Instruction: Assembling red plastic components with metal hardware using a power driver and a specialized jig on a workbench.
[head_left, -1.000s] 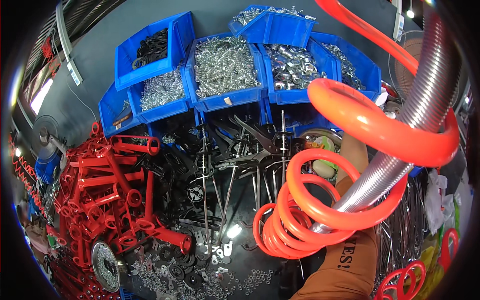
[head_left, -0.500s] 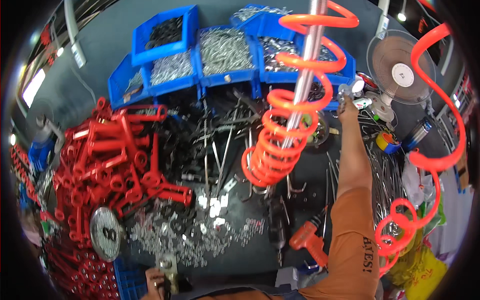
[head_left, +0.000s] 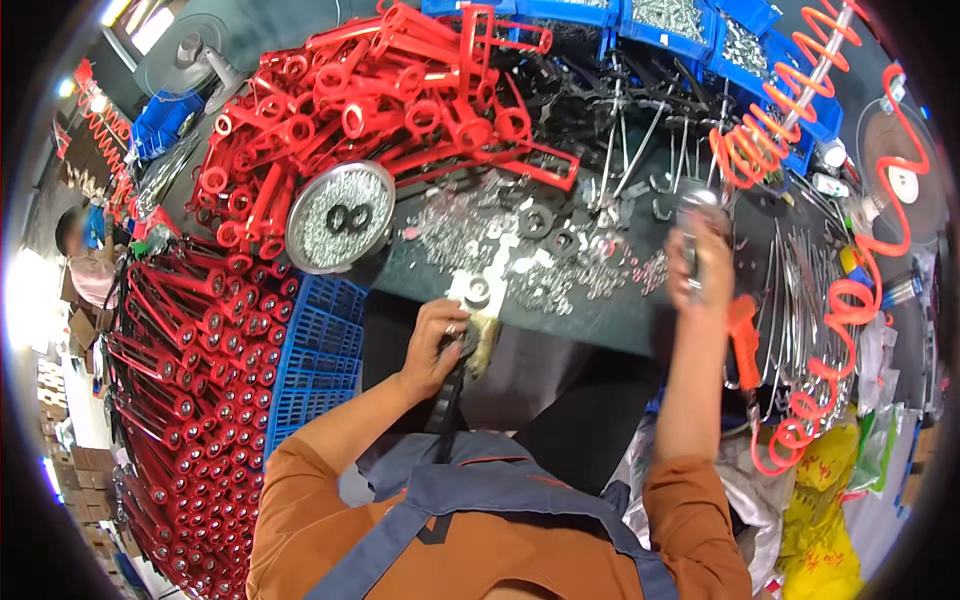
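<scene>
My left hand (head_left: 435, 347) is closed at the table's front edge, beside a bright metal fixture (head_left: 478, 292) with a round ring on top. Its fingers curl around something dark that I cannot make out, and a black strip hangs below them. Over the right part of the table, my right hand (head_left: 700, 262) is closed around a shiny silver object (head_left: 692, 250), smeared by motion. Small metal nuts and rings (head_left: 560, 275) lie scattered between the hands. A round dish of small metal parts (head_left: 340, 217), with two black rings on it, sits left of the fixture.
Red metal forks (head_left: 370, 110) are heaped at the far left; more red parts (head_left: 200, 400) fill the area beside a blue crate (head_left: 318, 345). An orange power drill (head_left: 742, 340) and thin rods (head_left: 800, 300) lie right. A coiled orange hose (head_left: 760, 140) hangs above; blue bins (head_left: 670, 35) stand behind.
My right hand has come back from the bins at the far right toward the table's near side, holding the silver object. The view has tilted downward; my left hand stays by the fixture.
</scene>
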